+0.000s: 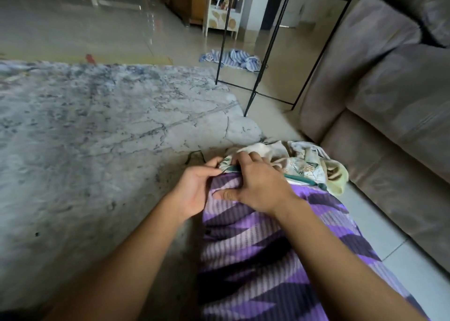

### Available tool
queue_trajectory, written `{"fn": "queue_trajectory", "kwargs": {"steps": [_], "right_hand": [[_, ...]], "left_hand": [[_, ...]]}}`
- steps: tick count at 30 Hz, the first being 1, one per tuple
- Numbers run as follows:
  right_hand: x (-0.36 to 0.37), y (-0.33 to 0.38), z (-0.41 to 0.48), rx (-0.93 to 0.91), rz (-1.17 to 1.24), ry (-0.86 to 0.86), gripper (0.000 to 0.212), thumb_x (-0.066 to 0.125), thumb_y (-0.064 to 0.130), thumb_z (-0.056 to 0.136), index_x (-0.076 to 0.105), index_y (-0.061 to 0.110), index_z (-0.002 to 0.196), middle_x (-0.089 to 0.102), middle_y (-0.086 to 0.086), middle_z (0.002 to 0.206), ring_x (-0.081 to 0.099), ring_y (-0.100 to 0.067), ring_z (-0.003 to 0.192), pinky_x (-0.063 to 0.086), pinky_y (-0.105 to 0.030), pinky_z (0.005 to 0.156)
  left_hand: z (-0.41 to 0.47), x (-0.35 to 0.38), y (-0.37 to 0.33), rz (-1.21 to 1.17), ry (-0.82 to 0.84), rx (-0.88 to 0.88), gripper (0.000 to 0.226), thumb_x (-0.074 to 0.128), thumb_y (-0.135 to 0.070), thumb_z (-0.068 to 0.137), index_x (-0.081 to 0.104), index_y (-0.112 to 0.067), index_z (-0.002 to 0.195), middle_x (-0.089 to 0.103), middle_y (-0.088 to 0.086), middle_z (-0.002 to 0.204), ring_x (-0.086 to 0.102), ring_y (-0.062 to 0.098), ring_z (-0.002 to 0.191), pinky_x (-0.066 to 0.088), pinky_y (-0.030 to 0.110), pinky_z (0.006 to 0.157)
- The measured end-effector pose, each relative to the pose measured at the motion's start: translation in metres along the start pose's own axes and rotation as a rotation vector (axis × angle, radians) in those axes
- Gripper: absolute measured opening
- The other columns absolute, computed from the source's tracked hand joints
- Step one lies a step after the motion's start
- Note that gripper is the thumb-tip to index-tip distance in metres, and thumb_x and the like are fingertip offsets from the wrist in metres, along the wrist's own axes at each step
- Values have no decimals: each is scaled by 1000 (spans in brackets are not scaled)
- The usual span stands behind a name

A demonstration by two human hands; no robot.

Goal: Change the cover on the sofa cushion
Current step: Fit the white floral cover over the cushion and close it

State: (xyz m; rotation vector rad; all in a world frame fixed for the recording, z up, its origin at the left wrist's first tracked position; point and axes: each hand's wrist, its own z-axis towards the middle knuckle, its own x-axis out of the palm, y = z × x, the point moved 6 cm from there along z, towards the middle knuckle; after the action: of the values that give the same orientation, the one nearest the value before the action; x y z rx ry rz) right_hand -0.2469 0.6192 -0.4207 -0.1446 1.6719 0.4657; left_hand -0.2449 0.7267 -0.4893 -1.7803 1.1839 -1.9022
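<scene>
A long cushion [255, 252] with a purple, striped and zigzag-patterned surface lies on the floor, running from the bottom of the view up to my hands. A cream cover with a leaf print and a green edge [299, 163] is bunched at its far end. My left hand [194, 189] pinches the green edge of the cover at the cushion's left corner. My right hand [258, 184] lies across that same end, fingers curled into the cover's edge and thumb pressed on the purple fabric.
A grey marbled rug [97, 138] fills the left. A brown sofa [389, 106] stands on the right. A black wire-legged table [263, 60] stands ahead, with a blue striped cloth [233, 59] crumpled on the floor beneath it.
</scene>
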Motion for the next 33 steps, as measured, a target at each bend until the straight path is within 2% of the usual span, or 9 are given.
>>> {"fn": "queue_trajectory", "kwargs": {"steps": [3,7,14,19,22,25,28,31,33], "right_hand": [[11,-8,2,-59,-13,-21,67,72,56,80,46,22,131,58,-6,125,58,-32,113,47,-41,95],[9,-20,1,-112,-30,-108,40,57,36,95,48,19,130,65,-14,117,63,-37,102,48,-38,83],[-8,-52,-11,-148,17,-396,25,60,16,87,59,20,112,62,-6,106,63,-34,90,52,-43,81],[-16,-73,-13,-77,128,-507,23,58,17,82,54,27,103,53,0,105,60,-29,87,52,-49,82],[-10,-74,-13,-82,166,-515,22,59,14,84,55,24,103,53,-1,104,60,-29,85,51,-49,82],[-9,-75,-13,-72,156,-547,18,58,14,84,54,20,100,55,-3,98,58,-31,82,51,-49,79],[-5,-80,-15,-48,143,-557,17,57,14,81,51,23,94,58,-4,90,57,-32,78,50,-49,76],[3,-83,-14,6,122,-537,22,60,10,80,51,26,93,60,-2,88,59,-35,75,49,-45,76],[7,-88,-11,68,115,-540,22,58,11,80,52,28,92,59,2,86,61,-35,76,48,-44,77]], "left_hand": [[-1,-12,-4,123,80,-43,24,54,-3,82,58,-8,105,67,9,95,61,21,88,53,31,74],[6,-26,-15,665,8,-55,16,59,-16,96,61,-22,110,60,-13,105,60,7,92,56,33,76],[19,-15,-38,1678,-156,650,39,50,-60,83,66,-24,88,38,-14,117,44,23,104,26,27,90],[18,-2,-34,1729,-249,918,25,65,-41,82,64,-17,84,38,0,108,46,22,93,35,30,88],[21,-7,-28,1676,-417,852,17,64,-30,78,63,-13,79,37,1,105,49,24,93,48,43,76],[18,-9,-25,1488,-570,840,8,64,-18,75,60,-12,79,35,2,109,45,13,91,49,25,80],[18,-15,-17,1463,-612,780,30,71,5,66,55,-11,85,38,13,115,43,15,100,35,7,93],[19,-24,3,1598,-652,605,53,79,-2,65,42,-18,99,37,19,120,42,32,111,42,34,100],[14,-28,-1,1549,-698,480,57,83,-17,64,41,-18,104,38,18,118,37,34,115,38,34,98]]}}
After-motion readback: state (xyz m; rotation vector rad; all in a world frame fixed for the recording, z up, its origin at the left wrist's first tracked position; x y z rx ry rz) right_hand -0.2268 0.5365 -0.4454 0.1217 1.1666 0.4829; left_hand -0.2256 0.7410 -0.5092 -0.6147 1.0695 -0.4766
